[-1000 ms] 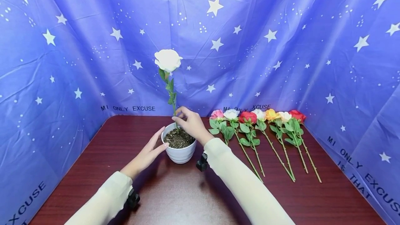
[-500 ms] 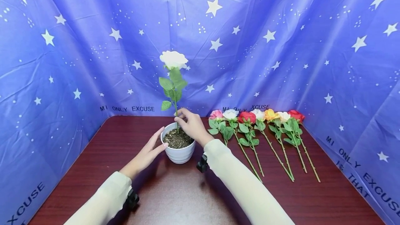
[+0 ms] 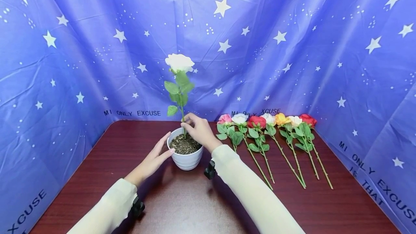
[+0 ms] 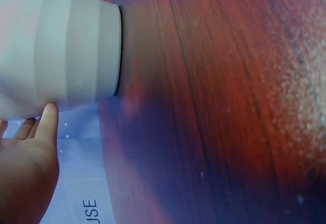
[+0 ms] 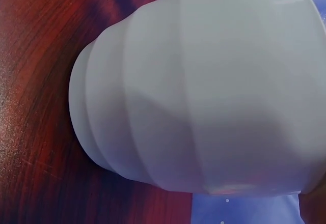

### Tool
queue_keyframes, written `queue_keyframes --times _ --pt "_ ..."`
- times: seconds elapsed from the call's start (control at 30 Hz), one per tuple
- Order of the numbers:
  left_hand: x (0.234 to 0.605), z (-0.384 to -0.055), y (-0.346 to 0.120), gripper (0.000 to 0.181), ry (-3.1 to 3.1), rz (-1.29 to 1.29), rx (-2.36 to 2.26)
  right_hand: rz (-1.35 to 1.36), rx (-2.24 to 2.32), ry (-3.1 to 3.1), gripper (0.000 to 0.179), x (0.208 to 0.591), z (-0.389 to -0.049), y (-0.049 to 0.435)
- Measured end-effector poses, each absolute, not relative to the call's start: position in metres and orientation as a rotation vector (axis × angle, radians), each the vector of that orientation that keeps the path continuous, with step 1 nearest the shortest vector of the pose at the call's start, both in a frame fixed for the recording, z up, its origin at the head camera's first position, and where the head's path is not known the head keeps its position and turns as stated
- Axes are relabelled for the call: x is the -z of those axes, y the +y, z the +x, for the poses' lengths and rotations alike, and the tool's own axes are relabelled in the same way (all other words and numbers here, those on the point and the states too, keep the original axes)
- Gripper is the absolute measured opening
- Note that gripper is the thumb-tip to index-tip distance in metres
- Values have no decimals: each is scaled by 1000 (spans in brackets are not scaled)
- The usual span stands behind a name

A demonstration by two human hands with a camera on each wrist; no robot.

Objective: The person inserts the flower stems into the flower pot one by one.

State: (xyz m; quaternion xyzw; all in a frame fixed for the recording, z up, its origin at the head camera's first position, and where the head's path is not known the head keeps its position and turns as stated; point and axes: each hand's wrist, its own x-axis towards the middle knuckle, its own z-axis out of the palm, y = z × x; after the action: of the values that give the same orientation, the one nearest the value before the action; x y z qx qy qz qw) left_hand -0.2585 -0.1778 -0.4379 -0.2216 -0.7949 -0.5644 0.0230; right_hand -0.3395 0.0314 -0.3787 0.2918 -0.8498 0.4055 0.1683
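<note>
A white rose (image 3: 180, 63) with green leaves stands nearly upright in the dark soil (image 3: 186, 145) of a white ribbed pot (image 3: 187, 161). My right hand (image 3: 202, 131) pinches its stem low down, just above the soil, between thumb and fingers. At the pot's left side, my left hand (image 3: 152, 160) rests its fairly straight fingers and thumb against the wall. In the left wrist view, fingertips of that left hand (image 4: 30, 168) touch the pot (image 4: 66, 51). The ribbed pot (image 5: 204, 96) fills most of the right wrist view, where the stem is out of sight.
To the right lies a row of several roses, among them a pink one (image 3: 225, 119), a red one (image 3: 257, 122) and a yellow one (image 3: 282, 119), stems toward me. The brown table (image 3: 136, 133) is bounded by a blue star-printed cloth (image 3: 208, 28).
Between one second and half a second ago, the rose turned on its stem, showing its leaves broadside, and its bloom shifted slightly right. Since then it has barely moved; both hands keep their places.
</note>
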Motion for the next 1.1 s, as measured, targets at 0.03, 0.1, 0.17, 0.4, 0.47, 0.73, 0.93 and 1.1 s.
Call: queue_keyframes --times 0.03,0.1,0.17,0.4,0.47,0.73,0.93,1.1 --pt "438 -258 -178 69 -2456 -689 1752 830 -1155 -2414 10 379 -340 32" --pt "438 -258 -178 69 -2450 -699 1752 824 -1151 -2416 9 379 -340 32" --pt "438 -258 -178 69 -2445 -705 1749 816 -1149 -2422 9 379 -341 32" --pt "438 -258 -178 70 -2467 -682 1716 810 -1177 -2434 6 379 -340 30" --pt "438 -258 -179 70 -2474 -676 1708 815 -1177 -2444 7 379 -340 29" --pt "437 -257 -177 69 -2466 -685 1704 842 -1114 -2462 12 376 -338 29" --pt "436 -256 -177 69 -2461 -691 1707 799 -1097 -2499 7 376 -339 30" --pt "437 -257 -177 69 -2461 -686 1705 760 -1121 -2517 10 374 -340 33"
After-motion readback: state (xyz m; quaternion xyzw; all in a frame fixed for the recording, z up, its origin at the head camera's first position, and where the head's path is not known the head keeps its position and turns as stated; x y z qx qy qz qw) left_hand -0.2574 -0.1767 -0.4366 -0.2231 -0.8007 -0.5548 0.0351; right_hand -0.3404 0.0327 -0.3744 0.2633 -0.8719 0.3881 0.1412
